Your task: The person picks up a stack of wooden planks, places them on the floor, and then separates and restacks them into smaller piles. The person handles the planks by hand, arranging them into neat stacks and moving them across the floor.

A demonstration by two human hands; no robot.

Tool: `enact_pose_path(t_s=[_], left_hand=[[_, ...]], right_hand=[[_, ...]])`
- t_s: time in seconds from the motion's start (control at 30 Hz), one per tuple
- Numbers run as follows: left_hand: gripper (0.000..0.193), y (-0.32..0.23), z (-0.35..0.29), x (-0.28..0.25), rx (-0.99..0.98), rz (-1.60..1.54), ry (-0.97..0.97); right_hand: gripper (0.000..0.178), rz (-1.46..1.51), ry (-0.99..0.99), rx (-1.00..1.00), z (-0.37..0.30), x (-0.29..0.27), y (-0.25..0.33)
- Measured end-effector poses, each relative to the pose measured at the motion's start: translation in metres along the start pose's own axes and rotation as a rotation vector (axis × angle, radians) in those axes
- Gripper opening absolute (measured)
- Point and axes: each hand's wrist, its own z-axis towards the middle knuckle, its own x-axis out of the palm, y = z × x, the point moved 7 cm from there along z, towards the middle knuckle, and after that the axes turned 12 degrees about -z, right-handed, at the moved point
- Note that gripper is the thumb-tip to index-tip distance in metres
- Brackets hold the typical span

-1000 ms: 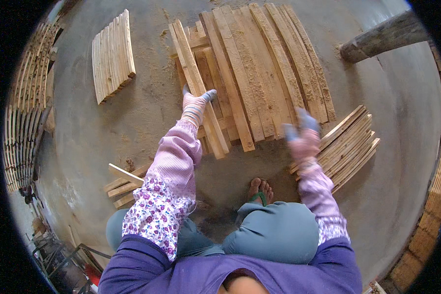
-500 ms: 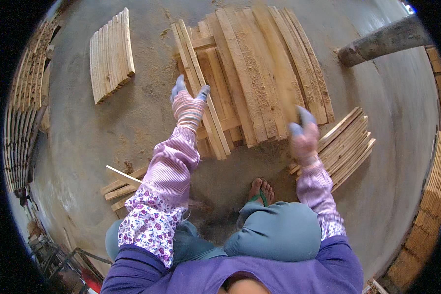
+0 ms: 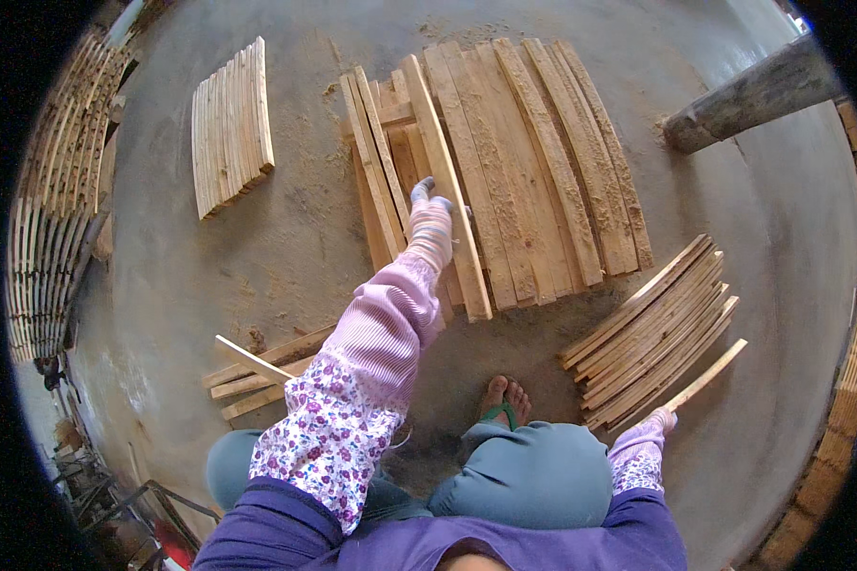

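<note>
My left hand, in a striped glove with bluish fingertips, is closed on the edge of a long wooden plank. That plank sits tilted at the left side of a wide row of sawdust-covered boards. Two narrow wooden strips lie just left of the hand, over a wooden frame that shows through the gap. Low on the right, my right hand grips the near end of a thin wooden strip, which points away to the right. Its fingers are partly hidden behind the wrist.
Thin sticks are piled between the boards and my right hand. A neat bundle of strips lies far left, with loose pieces beside my left forearm. A thick grey post slants in at far right. My sandalled foot is on the floor.
My left hand has shifted right, from the narrow strips onto the plank. My right hand has swung down and right from the boards and now holds a thin strip beside the pile.
</note>
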Motion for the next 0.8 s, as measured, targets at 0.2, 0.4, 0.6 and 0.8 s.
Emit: enact_pose_path(t_s=[0.2, 0.4, 0.6, 0.8], left_hand=[[0.048, -0.013, -0.011, 0.003, -0.225, -0.459, 0.308], [0.037, -0.021, -0.005, -0.022, -0.168, -0.381, 0.257], [0.036, -0.032, -0.005, -0.017, 0.070, -0.145, 0.261], [0.039, -0.050, -0.015, -0.018, 0.232, 0.483, 0.252]], right_hand=[[0.042, -0.130, 0.209, -0.229, -0.037, 0.027, 0.030], [0.057, -0.110, -0.095, -0.846, -0.135, -0.030, 0.149], [0.051, 0.188, 0.988, -1.553, -0.502, -0.076, 0.269], [0.059, -0.057, 1.705, -1.435, -0.646, -0.026, 0.230]])
